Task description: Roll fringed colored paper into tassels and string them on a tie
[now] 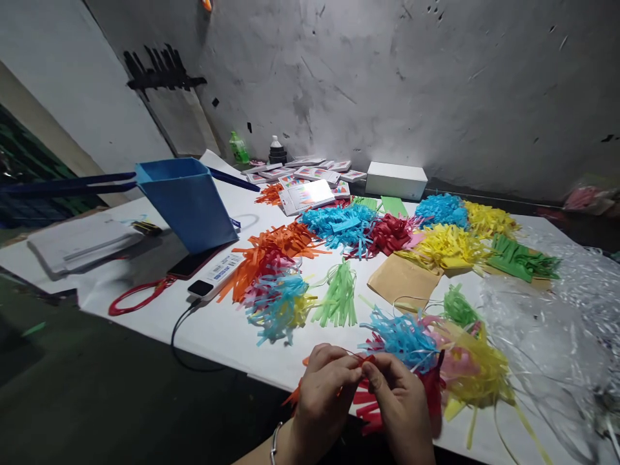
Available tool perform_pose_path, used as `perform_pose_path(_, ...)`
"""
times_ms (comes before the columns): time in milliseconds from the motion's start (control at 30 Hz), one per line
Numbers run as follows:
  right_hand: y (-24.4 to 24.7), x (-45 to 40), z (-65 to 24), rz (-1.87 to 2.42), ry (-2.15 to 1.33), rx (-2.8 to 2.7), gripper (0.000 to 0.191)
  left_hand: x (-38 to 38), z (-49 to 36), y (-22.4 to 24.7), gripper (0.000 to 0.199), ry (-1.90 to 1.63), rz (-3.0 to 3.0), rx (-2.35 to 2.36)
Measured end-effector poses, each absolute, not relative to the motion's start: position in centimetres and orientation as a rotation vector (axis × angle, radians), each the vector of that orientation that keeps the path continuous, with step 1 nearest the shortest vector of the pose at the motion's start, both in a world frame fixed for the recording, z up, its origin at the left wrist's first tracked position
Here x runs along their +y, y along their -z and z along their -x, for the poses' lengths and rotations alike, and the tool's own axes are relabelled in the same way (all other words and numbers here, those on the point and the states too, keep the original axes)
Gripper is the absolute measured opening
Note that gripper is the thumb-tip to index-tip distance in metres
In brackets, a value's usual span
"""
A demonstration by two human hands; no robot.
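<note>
My left hand (325,394) and my right hand (401,399) meet at the table's front edge, fingertips pinched together on a red-orange paper tassel (367,361). Orange strips stick out left of my left hand, and red strips (371,410) hang between the hands. A thin string runs over the left fingers. Right behind my right hand lies a blue tassel (404,339), with pink and yellow tassels (484,371) beside it. A light green tassel (338,297) lies spread farther back, right of a blue, pink and yellow bunch (278,300).
A blue bin (186,206), a white power bank (213,278) with a black cable and a red cord (138,300) are at left. Heaps of coloured fringe, flat boxes (310,196) and a white box (396,181) stand behind. Clear plastic (542,342) lies right.
</note>
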State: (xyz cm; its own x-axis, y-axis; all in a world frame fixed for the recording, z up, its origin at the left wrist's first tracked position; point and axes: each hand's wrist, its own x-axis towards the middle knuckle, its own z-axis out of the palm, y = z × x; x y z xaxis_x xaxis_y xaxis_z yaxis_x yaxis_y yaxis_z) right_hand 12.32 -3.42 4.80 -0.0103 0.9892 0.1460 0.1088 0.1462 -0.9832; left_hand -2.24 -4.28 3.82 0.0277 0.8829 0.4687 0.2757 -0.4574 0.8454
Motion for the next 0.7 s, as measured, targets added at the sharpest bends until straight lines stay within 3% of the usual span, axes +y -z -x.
perform_pose_path(100,-4.8,-3.1,-12.4,1.133,-1.101,-1.31,0.029,-4.3,2.0,-4.1,0.01,-1.429,-1.466,1.104)
perform_pose_path(333,-4.7,-3.0,-12.4,1.09,-0.824,-1.571,0.023,-3.4,1.1,-5.4,0.023,-1.321,-0.799,0.992)
perform_pose_path(567,-5.0,-1.6,-14.9,0.963,-0.547,-1.952,0.015,-0.9,2.9,-6.7,0.033,-1.579,-0.744,1.022)
perform_pose_path(700,-4.2,0.7,-19.1,0.975,-0.178,-2.237,0.01,1.6,6.5,-8.0,0.034,-1.793,-0.62,0.941)
